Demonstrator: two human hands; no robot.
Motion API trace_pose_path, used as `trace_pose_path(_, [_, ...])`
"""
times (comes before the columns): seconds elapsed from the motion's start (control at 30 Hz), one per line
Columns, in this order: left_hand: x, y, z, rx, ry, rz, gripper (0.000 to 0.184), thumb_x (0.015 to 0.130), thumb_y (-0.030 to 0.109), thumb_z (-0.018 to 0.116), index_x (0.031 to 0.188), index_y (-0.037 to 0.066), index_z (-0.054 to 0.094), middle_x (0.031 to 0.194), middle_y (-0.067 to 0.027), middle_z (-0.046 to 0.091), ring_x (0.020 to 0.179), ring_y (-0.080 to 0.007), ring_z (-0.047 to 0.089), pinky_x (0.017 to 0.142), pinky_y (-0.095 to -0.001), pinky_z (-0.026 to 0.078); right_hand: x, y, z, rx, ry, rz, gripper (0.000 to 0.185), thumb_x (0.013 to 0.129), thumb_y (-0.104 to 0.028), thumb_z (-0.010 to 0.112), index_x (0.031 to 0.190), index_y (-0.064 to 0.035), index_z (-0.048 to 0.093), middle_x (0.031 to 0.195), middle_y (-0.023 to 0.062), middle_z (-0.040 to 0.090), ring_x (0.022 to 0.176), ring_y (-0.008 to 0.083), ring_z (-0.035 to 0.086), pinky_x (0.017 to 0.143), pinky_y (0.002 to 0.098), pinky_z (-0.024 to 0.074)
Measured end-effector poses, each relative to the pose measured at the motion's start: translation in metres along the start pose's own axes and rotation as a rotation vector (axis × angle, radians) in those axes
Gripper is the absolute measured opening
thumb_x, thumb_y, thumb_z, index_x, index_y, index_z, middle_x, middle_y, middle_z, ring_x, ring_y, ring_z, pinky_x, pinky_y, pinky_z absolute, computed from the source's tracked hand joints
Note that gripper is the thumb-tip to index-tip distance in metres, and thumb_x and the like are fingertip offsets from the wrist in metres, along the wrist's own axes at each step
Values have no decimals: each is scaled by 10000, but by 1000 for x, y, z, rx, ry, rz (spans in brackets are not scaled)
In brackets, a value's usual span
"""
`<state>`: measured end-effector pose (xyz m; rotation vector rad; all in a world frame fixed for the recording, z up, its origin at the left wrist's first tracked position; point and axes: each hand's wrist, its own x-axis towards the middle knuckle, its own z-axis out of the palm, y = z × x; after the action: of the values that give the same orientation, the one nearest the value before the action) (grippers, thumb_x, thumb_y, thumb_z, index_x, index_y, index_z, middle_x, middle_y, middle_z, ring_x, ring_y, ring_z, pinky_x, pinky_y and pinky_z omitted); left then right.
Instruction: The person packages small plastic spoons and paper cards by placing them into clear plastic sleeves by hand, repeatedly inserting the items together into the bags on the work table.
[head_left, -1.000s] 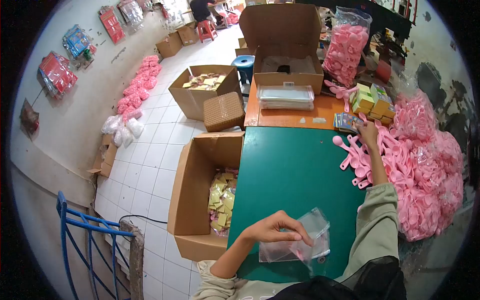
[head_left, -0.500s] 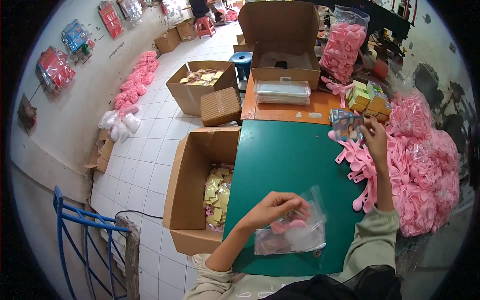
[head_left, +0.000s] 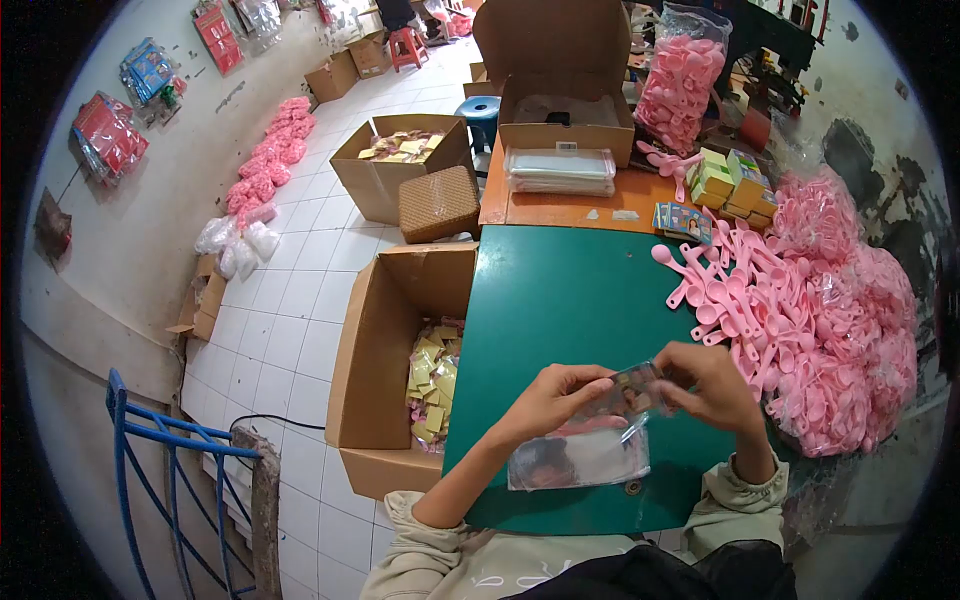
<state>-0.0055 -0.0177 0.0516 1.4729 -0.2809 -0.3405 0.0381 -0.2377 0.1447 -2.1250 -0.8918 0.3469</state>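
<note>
Over the near part of the green table [head_left: 560, 320], my left hand [head_left: 555, 398] is closed on a clear plastic bag [head_left: 600, 408] with something pink inside, seemingly a spoon. My right hand [head_left: 712, 388] pinches a small printed card [head_left: 636, 385] at the bag's right end. The fingers and shiny plastic hide how far the card is inside. Beneath both hands lies a stack of clear bags [head_left: 575, 465]. To the right, loose pink spoons [head_left: 735, 290] are heaped on the tabletop. Further back, a few printed cards [head_left: 684, 221] lie by the spoons.
Left of the table, an open carton [head_left: 365, 400] holds yellow-and-pink packets. Bagged pink spoons [head_left: 860, 330] bulk up at the right edge. Small yellow-green boxes [head_left: 735, 180], clear sleeves [head_left: 560, 172] and an open brown box [head_left: 570, 140] occupy the back. A blue railing [head_left: 180, 430] stands left.
My right hand has come from the cards at the back right down to my left hand, bringing a card. The bag is now held between both hands.
</note>
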Motion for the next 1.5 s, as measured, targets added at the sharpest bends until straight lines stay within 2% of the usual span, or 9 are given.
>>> trace_pose_path(0.1, [0,12,6,84,-46,11,343,927,218,524,1204,17,546,940,-89,666,789,-120,609,725,-271,492,4,4,10,-195,-182,-43,222,763,-114,648,933,-18,544,724,139,561,680,323,583,603,373,459])
trace_pose_path(0.23, [-5,25,8,371,1,-69,460,902,243,560,1315,79,444,855,-117,672,698,-118,601,631,-276,480,1,17,21,-174,-140,-188,204,759,-103,640,928,-16,564,751,140,576,712,357,572,626,392,459])
trace_pose_path(0.33, [-7,6,5,452,-41,44,540,875,271,598,1343,89,401,783,-122,665,627,-121,581,582,-276,460,2,37,26,-35,-134,-210,140,744,-78,680,822,3,596,662,94,580,585,224,568,548,298,440])
trace_pose_path(0.47, [-12,11,-25,299,-145,11,561,847,225,638,1333,71,402,786,-98,663,652,-113,578,605,-263,460,0,50,25,445,-12,222,170,744,-62,702,685,-29,546,624,-2,540,545,60,519,482,200,398])
trace_pose_path(0.67, [-11,-3,-34,-151,138,-17,614,834,107,654,1356,58,334,983,-110,644,907,-116,596,782,-253,486,-1,79,48,699,227,323,186,729,-119,721,679,-31,565,635,-5,555,566,57,497,506,195,373])
trace_pose_path(1.1, [-8,-25,-29,-280,61,-51,480,866,99,604,1302,34,413,1116,-123,598,1000,-144,573,849,-283,476,3,81,58,849,190,384,159,748,-64,692,664,-30,561,660,-7,576,625,49,510,557,197,395])
trace_pose_path(1.27, [-10,-15,-29,-174,81,-26,494,873,98,592,1319,41,389,1073,-122,608,1006,-163,576,856,-307,487,0,78,47,621,171,339,48,761,-35,660,769,8,642,716,19,607,639,73,537,599,213,430])
trace_pose_path(1.37, [-9,-28,-16,355,393,97,552,926,137,510,1397,74,231,1038,-145,610,980,-198,600,850,-328,497,3,68,51,359,372,234,139,770,-55,658,891,12,653,820,58,640,704,103,576,656,237,458])
trace_pose_path(1.5, [-16,-30,-8,-204,168,-202,613,973,195,399,1427,121,-6,1019,-187,613,923,-242,632,825,-347,509,12,34,54,129,225,-21,322,763,-93,671,1069,-16,606,1044,111,618,861,186,612,753,293,481])
